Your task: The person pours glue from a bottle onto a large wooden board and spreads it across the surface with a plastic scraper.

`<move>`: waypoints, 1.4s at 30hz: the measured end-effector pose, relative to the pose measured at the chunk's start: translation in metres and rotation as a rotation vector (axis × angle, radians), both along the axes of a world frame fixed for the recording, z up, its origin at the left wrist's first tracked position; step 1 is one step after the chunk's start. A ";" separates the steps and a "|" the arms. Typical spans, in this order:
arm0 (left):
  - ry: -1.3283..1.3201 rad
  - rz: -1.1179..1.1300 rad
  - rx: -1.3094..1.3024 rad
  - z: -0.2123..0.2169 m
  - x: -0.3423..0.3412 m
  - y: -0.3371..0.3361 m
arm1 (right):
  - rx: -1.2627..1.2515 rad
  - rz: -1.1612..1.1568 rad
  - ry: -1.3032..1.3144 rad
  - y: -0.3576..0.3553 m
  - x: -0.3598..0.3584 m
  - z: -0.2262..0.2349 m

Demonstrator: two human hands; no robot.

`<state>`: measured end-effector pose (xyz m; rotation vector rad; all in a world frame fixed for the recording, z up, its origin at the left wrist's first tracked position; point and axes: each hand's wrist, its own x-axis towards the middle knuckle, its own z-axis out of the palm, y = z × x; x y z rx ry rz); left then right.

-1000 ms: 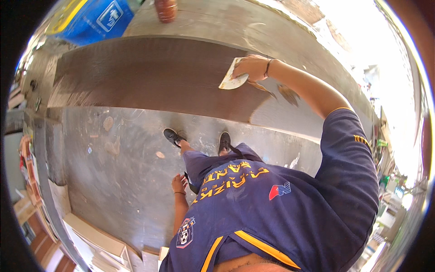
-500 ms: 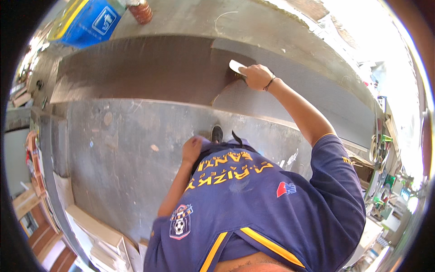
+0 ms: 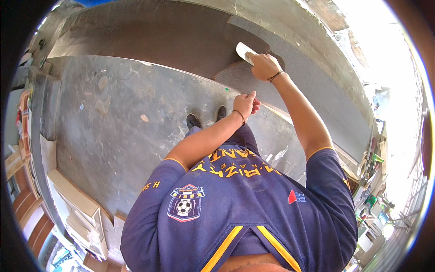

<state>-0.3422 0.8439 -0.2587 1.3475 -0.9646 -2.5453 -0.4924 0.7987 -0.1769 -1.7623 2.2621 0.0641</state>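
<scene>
The left hand (image 3: 246,103) is now rising from the thigh, loosely curled; the right hand (image 3: 264,66) is gripping the scraper (image 3: 245,51) (keep it flat) against the dark panel (image 3: 154,36).

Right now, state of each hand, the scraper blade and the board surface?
right hand: closed on the blade, raised to the board.
pale flat scraper blade: held, edge against the board.
left hand: loosely curled, holding nothing visible, near the board's lower edge.
large dark slanted board: partly coated, grey textured area on the right, brown on the left.
</scene>
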 end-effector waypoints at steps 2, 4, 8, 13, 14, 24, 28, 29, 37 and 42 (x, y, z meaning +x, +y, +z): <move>-0.022 0.058 -0.023 -0.002 0.002 0.006 | 0.024 -0.034 -0.022 -0.002 -0.004 0.002; -0.027 0.118 -0.062 -0.005 0.004 0.012 | 0.021 -0.023 -0.046 -0.004 -0.006 0.002; -0.057 0.305 -0.115 -0.005 0.006 0.029 | -0.072 0.085 -0.089 -0.003 -0.008 0.006; -0.078 0.465 -0.219 -0.010 0.000 0.043 | -0.065 0.176 -0.130 -0.011 0.001 0.000; -0.085 0.465 -0.214 -0.009 -0.002 0.043 | -0.064 0.183 -0.137 -0.013 0.005 0.002; -0.462 0.225 -1.635 -0.052 -0.006 0.048 | -0.020 0.844 -0.228 -0.005 0.131 0.012; -0.238 0.492 -0.541 -0.010 -0.015 0.051 | -0.027 0.660 -0.254 0.003 0.099 0.064; -0.181 0.547 -0.257 -0.005 -0.016 0.056 | -0.133 0.590 -0.271 0.001 0.074 0.068; -0.058 0.623 -0.353 -0.013 -0.029 0.077 | -0.042 0.420 0.050 0.029 -0.045 -0.014; -0.159 0.115 -0.643 -0.038 -0.028 0.100 | 0.032 0.628 -0.109 0.050 0.058 -0.003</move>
